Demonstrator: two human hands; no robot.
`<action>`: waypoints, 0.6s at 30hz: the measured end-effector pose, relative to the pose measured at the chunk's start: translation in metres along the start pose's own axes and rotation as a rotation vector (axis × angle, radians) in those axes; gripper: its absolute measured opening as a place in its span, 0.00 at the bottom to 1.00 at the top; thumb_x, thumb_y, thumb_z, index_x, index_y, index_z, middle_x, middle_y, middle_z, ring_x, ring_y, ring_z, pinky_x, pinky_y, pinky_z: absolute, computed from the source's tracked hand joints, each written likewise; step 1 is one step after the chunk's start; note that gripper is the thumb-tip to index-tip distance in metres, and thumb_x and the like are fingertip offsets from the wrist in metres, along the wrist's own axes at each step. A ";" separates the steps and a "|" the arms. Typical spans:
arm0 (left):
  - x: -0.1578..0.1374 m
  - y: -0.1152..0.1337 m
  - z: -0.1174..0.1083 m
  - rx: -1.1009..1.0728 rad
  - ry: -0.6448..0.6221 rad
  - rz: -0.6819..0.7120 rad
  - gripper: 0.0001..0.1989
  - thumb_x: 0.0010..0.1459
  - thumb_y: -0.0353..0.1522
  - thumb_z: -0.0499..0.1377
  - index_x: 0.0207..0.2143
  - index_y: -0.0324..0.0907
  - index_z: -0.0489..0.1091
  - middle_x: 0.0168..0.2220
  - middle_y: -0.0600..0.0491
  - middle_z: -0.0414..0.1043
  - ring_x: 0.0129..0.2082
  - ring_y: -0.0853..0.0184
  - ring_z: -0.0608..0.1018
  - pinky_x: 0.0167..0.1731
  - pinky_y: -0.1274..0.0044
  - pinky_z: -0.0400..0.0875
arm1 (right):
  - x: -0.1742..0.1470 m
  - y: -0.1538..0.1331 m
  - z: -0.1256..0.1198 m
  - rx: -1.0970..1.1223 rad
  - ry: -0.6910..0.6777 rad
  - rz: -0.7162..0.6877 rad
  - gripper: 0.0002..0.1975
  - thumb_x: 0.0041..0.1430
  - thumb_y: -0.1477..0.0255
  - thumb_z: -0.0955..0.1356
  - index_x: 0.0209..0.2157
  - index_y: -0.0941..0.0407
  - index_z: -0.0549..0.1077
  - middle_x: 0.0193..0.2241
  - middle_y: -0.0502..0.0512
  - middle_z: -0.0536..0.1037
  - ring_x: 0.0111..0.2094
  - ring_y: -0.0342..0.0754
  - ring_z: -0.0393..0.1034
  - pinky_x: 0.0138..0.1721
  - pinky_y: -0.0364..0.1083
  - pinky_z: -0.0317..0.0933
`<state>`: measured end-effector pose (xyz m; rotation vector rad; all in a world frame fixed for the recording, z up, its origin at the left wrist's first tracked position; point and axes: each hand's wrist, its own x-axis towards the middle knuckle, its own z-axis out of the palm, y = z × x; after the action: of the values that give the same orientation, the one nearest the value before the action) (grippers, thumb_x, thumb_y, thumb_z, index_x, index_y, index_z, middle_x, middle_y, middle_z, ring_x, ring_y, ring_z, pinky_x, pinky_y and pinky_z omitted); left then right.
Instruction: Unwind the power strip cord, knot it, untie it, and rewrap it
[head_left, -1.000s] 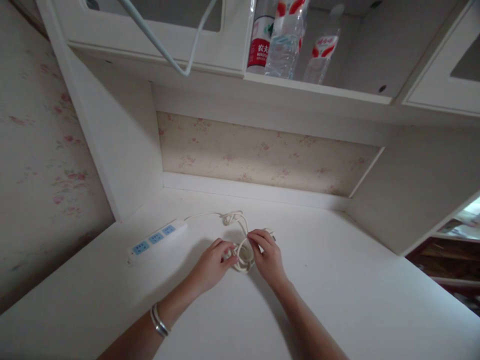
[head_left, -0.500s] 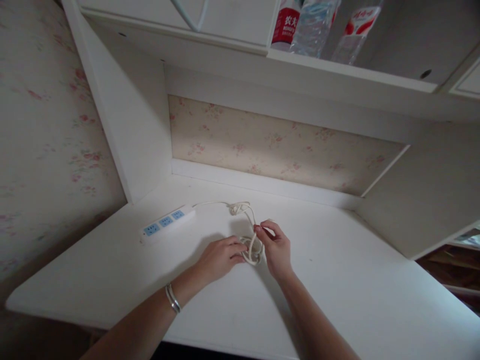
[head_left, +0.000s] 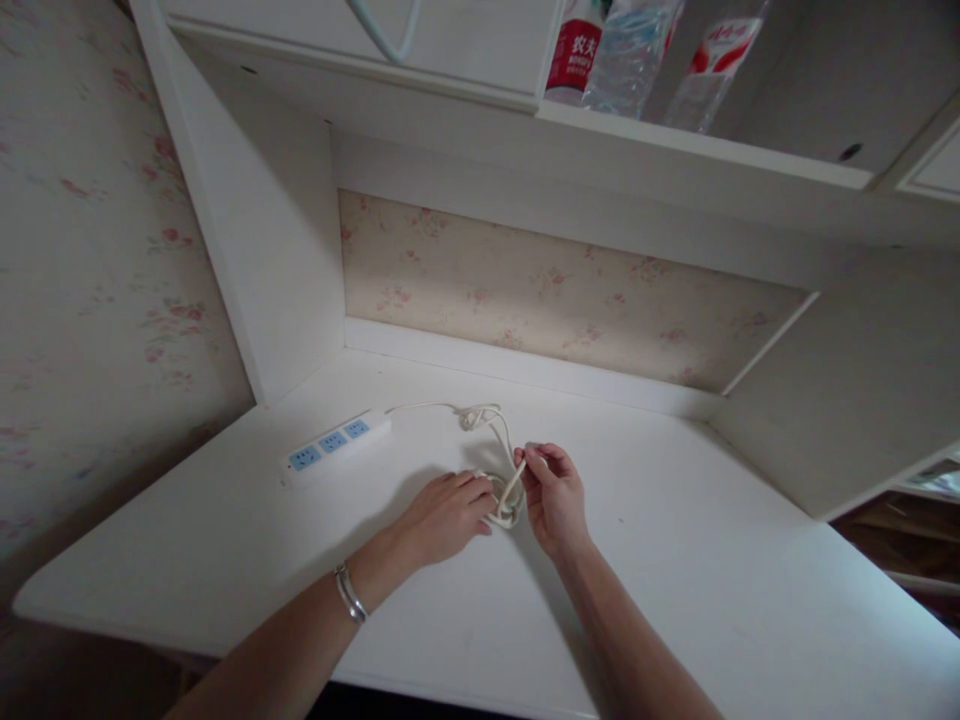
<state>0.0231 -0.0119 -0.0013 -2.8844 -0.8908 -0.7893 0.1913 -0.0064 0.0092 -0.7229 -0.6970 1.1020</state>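
Observation:
A white power strip [head_left: 339, 447] with blue socket faces lies at the left of the white desk. Its pale power cord [head_left: 420, 405] runs right into a small tangle, then on to a looped coil [head_left: 508, 515] between my hands. My left hand [head_left: 454, 512] has its fingers closed at the coil's left side, gripping the loops. Pinched between thumb and fingers of my right hand [head_left: 553, 492] is a raised length of the same cord, just right of the coil. The cord's plug cannot be made out clearly.
Several plastic bottles [head_left: 628, 60] stand on the shelf above the desk. A white side panel [head_left: 277, 240] rises at the left, and another panel [head_left: 847, 380] stands at the right. The desk's front edge [head_left: 450, 692] runs below my forearms.
My right hand has turned a little, and the cord in its pinch now slants to the right. My left hand has shifted slightly right, its fingers further over the coil.

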 end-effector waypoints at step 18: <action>-0.002 -0.002 -0.003 -0.003 0.067 -0.083 0.10 0.60 0.28 0.50 0.39 0.43 0.70 0.36 0.52 0.74 0.37 0.66 0.75 0.36 0.75 0.69 | 0.004 -0.004 -0.007 -0.213 -0.099 -0.171 0.15 0.47 0.71 0.71 0.27 0.54 0.58 0.31 0.46 0.65 0.35 0.44 0.71 0.40 0.48 0.66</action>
<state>0.0193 -0.0120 -0.0002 -2.8211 -1.0085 -0.8883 0.2004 -0.0046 0.0084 -0.7775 -0.9532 0.9197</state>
